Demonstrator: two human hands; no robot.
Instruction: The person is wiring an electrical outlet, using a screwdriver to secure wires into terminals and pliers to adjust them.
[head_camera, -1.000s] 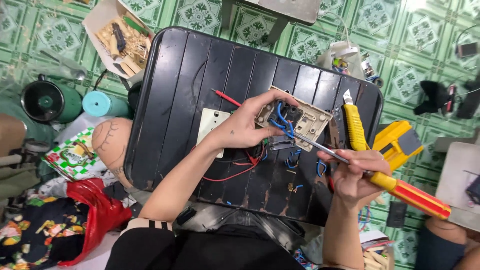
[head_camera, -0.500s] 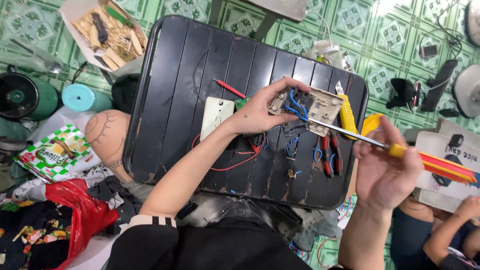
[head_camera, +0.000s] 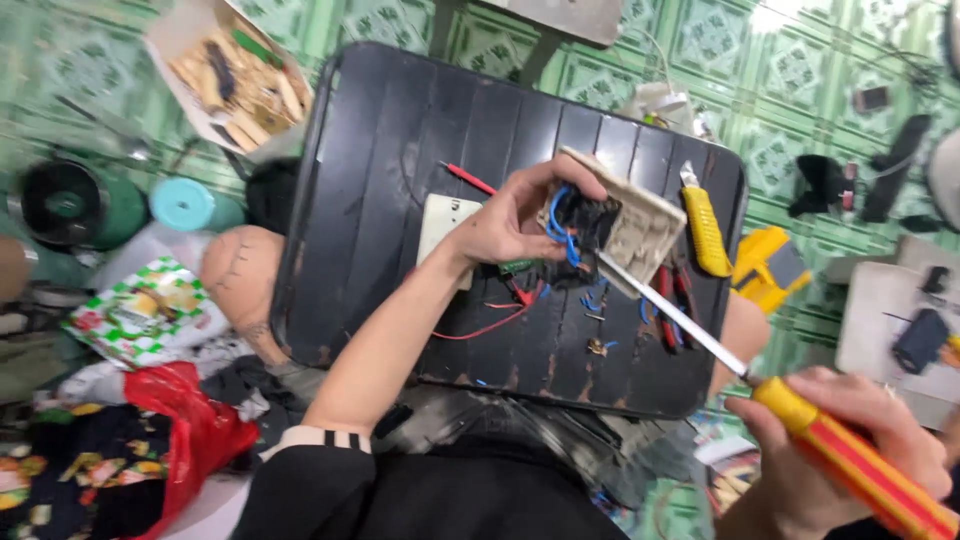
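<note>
Green patterned floor tiles (head_camera: 400, 20) surround a black slatted tray (head_camera: 400, 200) that serves as a work surface. Nearest the camera, the right hand (head_camera: 850, 440) is wrapped tightly around the yellow-and-red handle of a long screwdriver (head_camera: 800, 420), its metal shaft angling up to the left so the tip meets a beige switch box (head_camera: 625, 225). The left hand (head_camera: 520, 215) grips that box from its left side, fingers curled over the rim and among blue wires (head_camera: 560, 225), holding it tilted just above the tray's right half. A white switch plate (head_camera: 445, 220) lies just beside the left wrist, with a red wire (head_camera: 490, 325) trailing below. Red-handled pliers (head_camera: 675, 300) and a yellow utility knife (head_camera: 705, 230) rest right of the box. Farther off, a cardboard box of parts (head_camera: 230, 70) sits on the tiles.
</note>
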